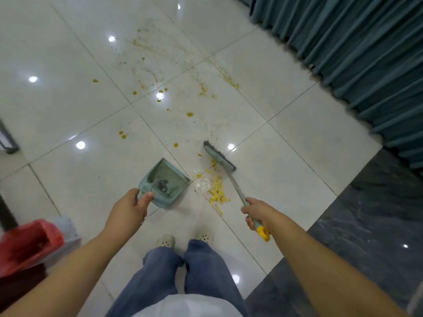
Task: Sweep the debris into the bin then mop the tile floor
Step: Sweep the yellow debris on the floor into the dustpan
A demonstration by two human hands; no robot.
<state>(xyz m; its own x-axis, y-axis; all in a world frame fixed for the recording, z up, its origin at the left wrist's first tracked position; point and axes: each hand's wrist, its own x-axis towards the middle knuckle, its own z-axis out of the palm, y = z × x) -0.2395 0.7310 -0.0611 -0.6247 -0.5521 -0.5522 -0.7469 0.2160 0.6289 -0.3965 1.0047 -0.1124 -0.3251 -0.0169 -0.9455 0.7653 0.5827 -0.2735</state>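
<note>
My left hand [130,208] grips the handle of a pale teal dustpan [163,181] resting on the white tile floor [68,92], its mouth facing right. My right hand [256,211] holds the broom handle near its yellow end. The teal broom head [219,159] touches the floor just right of the pan. Between pan and broom lies a pile of yellow scraps [217,191] and a clear plastic wrapper [202,185]. Some dark dirt sits inside the pan.
Yellow-brown drops and smears [160,72] spread across the tiles further ahead. A bin with a red bag [29,245] stands at the lower left. Teal curtains [366,53] hang along the right, with dark stone flooring [366,225] below them. My feet stand just behind the pile.
</note>
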